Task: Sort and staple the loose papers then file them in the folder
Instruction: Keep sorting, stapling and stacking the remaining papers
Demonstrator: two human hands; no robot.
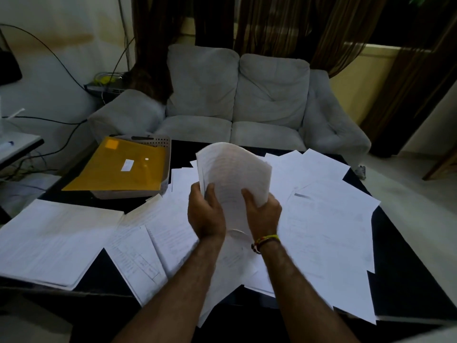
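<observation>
Both hands hold a curved bundle of white papers point(232, 172) upright above the middle of the table. My left hand point(206, 214) grips its lower left edge, and my right hand point(263, 214) grips its lower right edge. Loose white sheets point(329, 219) lie scattered over the black table point(408, 273). A neater stack of papers point(54, 241) rests at the near left. A yellow folder point(118, 167) lies on top of a grey perforated tray point(158, 142) at the far left. No stapler is visible.
A grey two-seat sofa point(237, 95) stands right behind the table. Cables point(61, 63) hang along the left wall, beside a white side surface point(17, 144). Dark curtains point(309, 26) cover the back. Light floor shows at the right.
</observation>
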